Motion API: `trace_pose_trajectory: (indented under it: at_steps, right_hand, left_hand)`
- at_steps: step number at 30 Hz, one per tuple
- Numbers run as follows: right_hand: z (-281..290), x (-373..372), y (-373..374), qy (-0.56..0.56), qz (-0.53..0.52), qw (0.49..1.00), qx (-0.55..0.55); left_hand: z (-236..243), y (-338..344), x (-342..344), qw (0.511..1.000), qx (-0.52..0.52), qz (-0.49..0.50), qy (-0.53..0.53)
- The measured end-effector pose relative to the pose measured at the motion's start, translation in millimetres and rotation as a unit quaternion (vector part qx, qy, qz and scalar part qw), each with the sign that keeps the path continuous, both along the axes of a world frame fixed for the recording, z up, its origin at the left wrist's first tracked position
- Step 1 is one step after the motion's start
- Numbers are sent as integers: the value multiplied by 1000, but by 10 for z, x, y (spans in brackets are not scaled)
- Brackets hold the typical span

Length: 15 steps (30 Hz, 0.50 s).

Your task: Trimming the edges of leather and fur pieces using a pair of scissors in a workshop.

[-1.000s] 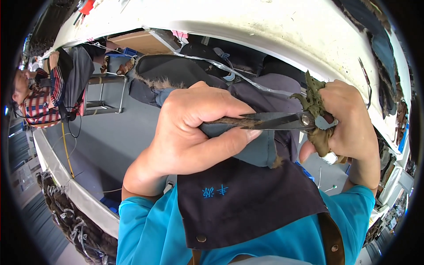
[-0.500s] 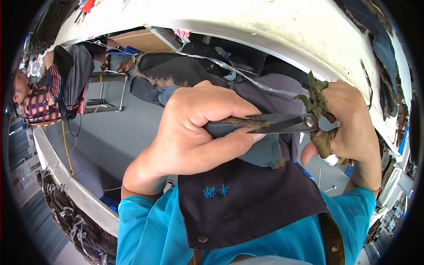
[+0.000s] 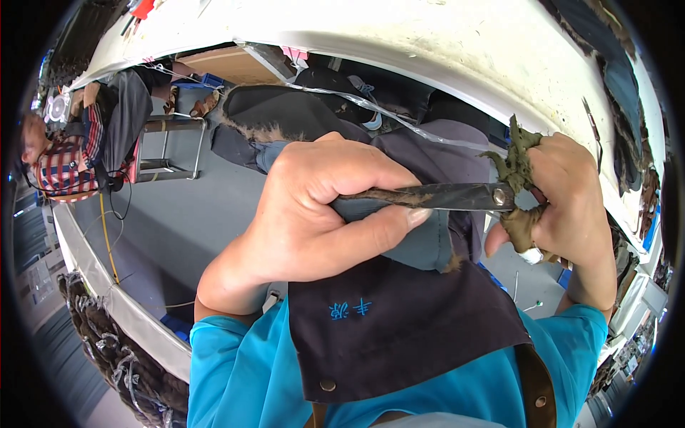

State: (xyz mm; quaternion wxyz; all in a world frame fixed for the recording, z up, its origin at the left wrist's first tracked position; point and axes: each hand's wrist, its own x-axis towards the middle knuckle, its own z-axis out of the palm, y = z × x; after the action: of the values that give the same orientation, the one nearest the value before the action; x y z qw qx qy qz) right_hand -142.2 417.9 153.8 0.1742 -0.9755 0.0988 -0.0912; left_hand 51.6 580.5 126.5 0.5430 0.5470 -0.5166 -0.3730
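Note:
Fingers and thumb of my left hand pinch the edge of a dark blue-grey piece of fur-backed hide. Brown fur shows along its edge, and part of the piece hangs below the hand. My right hand grips a pair of scissors, whose handles are wrapped in frayed olive cloth. The blades are together and point left along the pinched edge, their tips by my left fingertips. Something white wraps a finger of the right hand.
A white worktable curves across the top, with a slim dark tool on its right part and dark fur pieces at its edge. More fur-edged dark hide lies beyond my hands. Left, a person sits near a metal-framed stool.
The scissor blades, spread around the hide's edge before, have come together. The right hand's fingers have closed the cloth-wrapped handles. My left hand has barely moved.

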Motion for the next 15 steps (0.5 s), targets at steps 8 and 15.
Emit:
trace_pose_trajectory:
  at_steps: [8, 15]
  right_hand:
    - [30, 5, 9, -5, 3, 999, -41]
    - [20, 33, 49, -15, -1, 999, -35]
  left_hand:
    - [-1, 16, 4, 1000, -3, 6, -21]
    - [-7, 46, 15, 1000, -1, 6, -10]
